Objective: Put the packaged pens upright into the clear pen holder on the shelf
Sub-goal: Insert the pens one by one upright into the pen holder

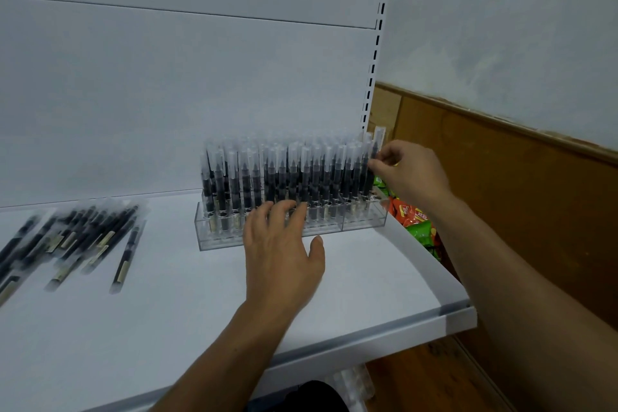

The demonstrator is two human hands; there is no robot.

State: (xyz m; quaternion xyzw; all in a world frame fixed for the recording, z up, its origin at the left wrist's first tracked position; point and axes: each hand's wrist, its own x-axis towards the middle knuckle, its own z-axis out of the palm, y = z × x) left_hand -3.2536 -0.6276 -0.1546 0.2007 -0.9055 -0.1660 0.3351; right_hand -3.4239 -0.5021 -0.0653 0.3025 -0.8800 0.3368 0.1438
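Head view: our right hand [408, 174] pinches a pen [377, 148] at the right end of the crowded pen holder [363, 222], left hand [281, 254] open against its front; next we should seat it upright, then fetch the loose pens [83, 237]
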